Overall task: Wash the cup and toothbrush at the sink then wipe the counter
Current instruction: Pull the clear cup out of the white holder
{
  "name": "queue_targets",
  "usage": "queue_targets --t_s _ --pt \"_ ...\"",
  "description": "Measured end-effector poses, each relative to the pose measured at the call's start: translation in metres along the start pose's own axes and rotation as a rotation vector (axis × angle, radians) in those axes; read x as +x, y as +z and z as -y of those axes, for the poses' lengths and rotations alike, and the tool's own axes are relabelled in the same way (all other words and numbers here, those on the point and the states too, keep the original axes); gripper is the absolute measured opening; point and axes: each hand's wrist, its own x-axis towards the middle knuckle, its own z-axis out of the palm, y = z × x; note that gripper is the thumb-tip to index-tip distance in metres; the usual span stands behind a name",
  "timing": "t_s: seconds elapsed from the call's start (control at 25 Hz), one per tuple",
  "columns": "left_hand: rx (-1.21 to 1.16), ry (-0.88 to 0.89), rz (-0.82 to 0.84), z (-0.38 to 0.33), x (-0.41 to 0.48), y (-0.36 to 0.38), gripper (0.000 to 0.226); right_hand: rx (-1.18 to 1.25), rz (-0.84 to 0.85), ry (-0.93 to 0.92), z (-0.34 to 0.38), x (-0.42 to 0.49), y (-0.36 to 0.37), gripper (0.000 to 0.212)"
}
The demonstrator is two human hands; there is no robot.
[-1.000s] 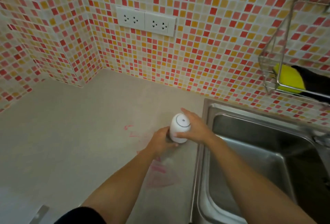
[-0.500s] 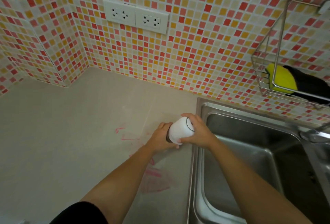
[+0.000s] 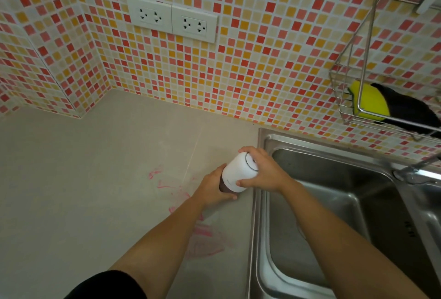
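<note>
A white cup (image 3: 239, 172) with a dark lower section is tilted over the beige counter (image 3: 83, 179), just left of the steel sink (image 3: 334, 203). My right hand (image 3: 265, 171) grips the white upper part, thumb on its near side. My left hand (image 3: 212, 190) holds the dark lower part from the left. Pink smears (image 3: 202, 236) mark the counter below and left of the cup. No toothbrush is visible.
A wire rack (image 3: 358, 98) on the tiled wall holds a yellow sponge (image 3: 370, 100) and something black. A tap (image 3: 415, 167) sits at the sink's far right. Two double sockets (image 3: 171, 21) are on the wall above the counter.
The cup has tipped from upright to leaning with its top toward the sink. Both hands stayed on it, and the camera view shifted right.
</note>
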Motion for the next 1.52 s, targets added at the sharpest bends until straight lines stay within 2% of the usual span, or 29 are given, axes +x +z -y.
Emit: queue_targets --t_s 0.28,0.4,0.48,0.64,0.76,0.84,1.0,1.08,1.2,1.32,1.52 --pt "-0.005 0.002 -0.019 -0.011 -0.002 0.001 0.088 -0.035 -0.035 -0.021 0.005 -0.003 -0.032 0.075" --pt "0.003 0.019 -0.055 -0.010 -0.003 0.001 0.093 0.104 -0.113 -0.006 0.008 -0.010 -0.050 0.071" --pt "-0.001 0.011 -0.085 -0.011 -0.004 0.001 0.092 0.322 -0.158 0.042 0.008 -0.014 -0.060 0.070" --pt "0.016 -0.082 -0.141 -0.018 -0.003 0.003 0.074 0.930 -0.254 0.169 -0.008 -0.018 -0.055 0.066" --pt "0.022 -0.127 -0.175 -0.016 -0.004 0.000 0.069 1.413 -0.325 0.195 -0.026 -0.017 -0.031 0.085" --pt "-0.022 -0.151 -0.188 -0.015 -0.007 -0.004 0.069 1.554 -0.333 0.216 -0.032 -0.014 -0.013 0.100" --pt "-0.110 -0.191 -0.262 -0.010 -0.014 -0.025 0.076 1.474 -0.375 0.320 -0.029 0.000 0.025 0.097" --pt "-0.144 -0.201 -0.303 -0.007 -0.019 -0.040 0.079 1.273 -0.442 0.318 -0.029 0.011 0.042 0.085" --pt "-0.135 -0.181 -0.353 -0.010 -0.029 -0.060 0.081 0.878 -0.355 0.291 -0.021 0.021 0.060 0.083" --pt "-0.117 -0.164 -0.367 -0.012 -0.038 -0.076 0.086 0.670 -0.300 0.234 -0.014 0.025 0.077 0.079" --pt "-0.110 -0.124 -0.359 -0.013 -0.052 -0.085 0.093 0.649 -0.382 0.220 -0.011 0.025 0.098 0.084"
